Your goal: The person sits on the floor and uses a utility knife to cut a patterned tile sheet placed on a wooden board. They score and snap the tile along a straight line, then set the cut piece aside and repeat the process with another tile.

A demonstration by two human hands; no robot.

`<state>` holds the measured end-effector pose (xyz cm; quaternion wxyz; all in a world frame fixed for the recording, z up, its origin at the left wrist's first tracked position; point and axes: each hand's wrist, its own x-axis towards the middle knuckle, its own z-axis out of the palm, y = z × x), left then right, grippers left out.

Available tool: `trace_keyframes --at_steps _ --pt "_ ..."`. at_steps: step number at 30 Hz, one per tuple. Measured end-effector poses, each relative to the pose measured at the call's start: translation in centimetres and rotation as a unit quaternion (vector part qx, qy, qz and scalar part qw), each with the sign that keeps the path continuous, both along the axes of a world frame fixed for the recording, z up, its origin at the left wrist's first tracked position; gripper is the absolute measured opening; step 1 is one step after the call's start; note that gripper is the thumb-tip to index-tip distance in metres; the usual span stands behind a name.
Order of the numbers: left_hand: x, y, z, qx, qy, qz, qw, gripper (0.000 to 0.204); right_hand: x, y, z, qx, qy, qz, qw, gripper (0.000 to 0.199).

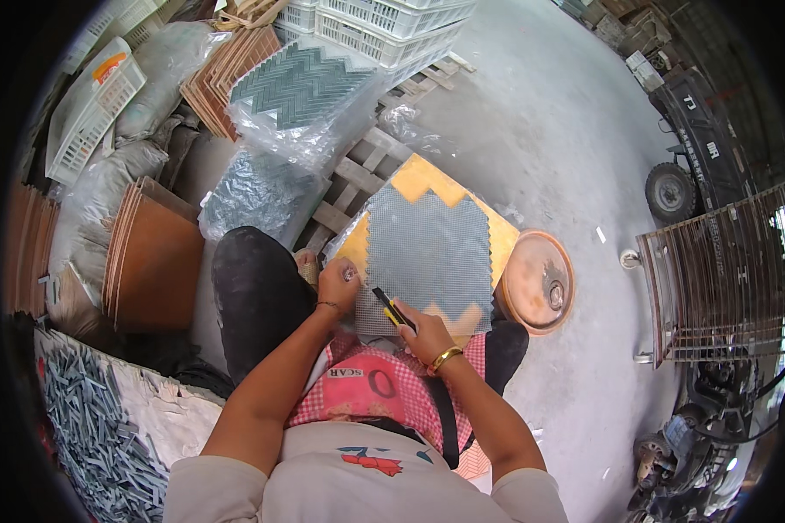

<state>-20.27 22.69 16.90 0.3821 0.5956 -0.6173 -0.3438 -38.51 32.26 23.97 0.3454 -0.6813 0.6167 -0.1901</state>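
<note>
A grey mosaic tile sheet with mesh on its face and zigzag edges lies on a yellow board in front of me. My right hand is closed around a black and yellow utility knife, its tip over the lower left part of the sheet. Beside the sheet's left edge, above the board's near left side, my left hand is curled closed. A small pale bit shows at its fingers, too small to name.
Left of the board, plastic-wrapped herringbone tile sheets sit near a wooden pallet. Brown boards stand farther left, loose tile strips lie lower left. A round orange-brown lid is right of the board, a wire rack cart beyond.
</note>
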Motion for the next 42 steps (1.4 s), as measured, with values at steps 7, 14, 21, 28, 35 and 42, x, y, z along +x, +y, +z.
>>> trace_keyframes --at_steps 7,14,21,28,35,42 --pt "0.7 1.9 2.7 0.054 -0.125 -0.060 0.989 0.011 -0.7 0.4 2.5 0.065 -0.014 -0.055 0.996 0.051" --pt "0.8 2.4 1.3 0.197 -0.075 -0.083 0.974 0.022 0.6 -1.1 0.9 -0.005 0.128 0.086 0.988 0.052" --pt "0.6 2.8 0.0 0.231 -0.054 -0.089 0.967 0.022 2.0 -3.0 1.5 -0.027 0.253 0.170 0.952 0.050" --pt "0.3 3.0 0.3 0.194 -0.081 -0.082 0.974 0.021 2.7 -3.4 2.0 -0.018 0.290 0.191 0.938 0.050" --pt "0.0 3.4 -0.1 0.208 -0.045 -0.044 0.976 0.020 2.0 -1.5 5.1 0.042 0.323 0.169 0.930 0.053" --pt "0.2 3.4 -0.1 0.189 -0.043 -0.066 0.979 0.019 -1.0 -1.7 2.0 0.015 0.168 0.145 0.975 0.051"
